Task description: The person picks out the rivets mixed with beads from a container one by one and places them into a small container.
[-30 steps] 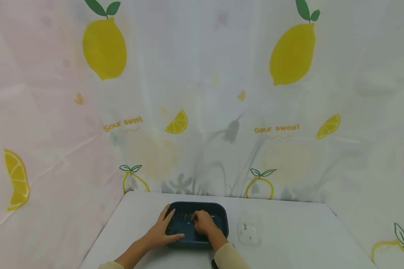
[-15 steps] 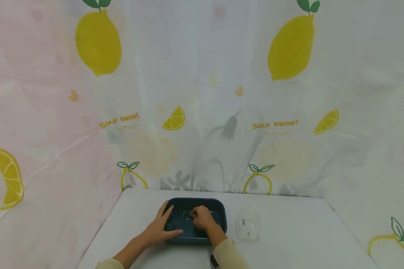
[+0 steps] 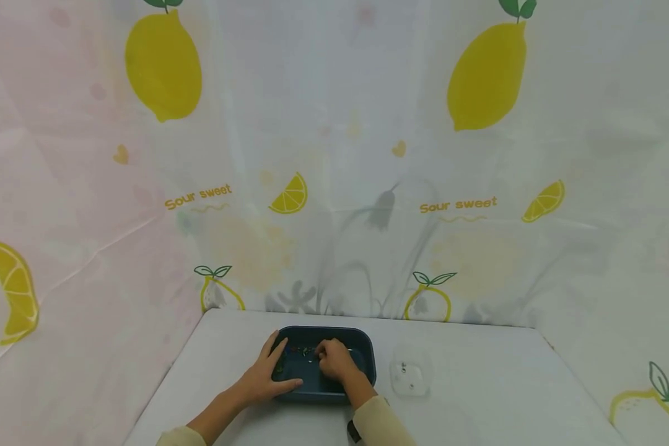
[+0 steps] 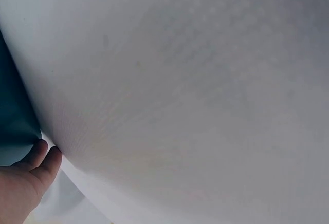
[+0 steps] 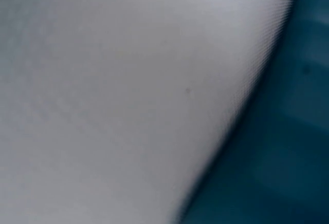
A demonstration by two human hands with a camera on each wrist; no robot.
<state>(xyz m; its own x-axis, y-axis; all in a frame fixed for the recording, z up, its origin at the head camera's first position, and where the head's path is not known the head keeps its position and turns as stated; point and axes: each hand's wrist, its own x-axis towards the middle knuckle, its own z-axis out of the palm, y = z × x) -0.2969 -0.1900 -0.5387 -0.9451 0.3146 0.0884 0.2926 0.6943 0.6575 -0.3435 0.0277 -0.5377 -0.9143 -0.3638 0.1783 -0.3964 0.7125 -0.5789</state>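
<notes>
A dark blue rectangular tray sits on the table, with several tiny coloured pieces lying toward its back and left inside. My left hand is spread over the tray's left end, thumb along the front and straight fingers at the left rim. In the left wrist view, two fingers touch the tray's edge. My right hand reaches inside, fingers curled and fingertips down beside the small pieces; I cannot tell whether they pinch one. The right wrist view has only the tray's wall and white tabletop.
Right of the tray stands a clear plastic box with a few tiny pieces in it. A white-covered table extends to both sides. Behind it hangs a lemon-print curtain.
The head view has tilted slightly down and back, shifting the whole scene a little. Both hands keep nearly the same places at the tray; the right fingers move only slightly.
</notes>
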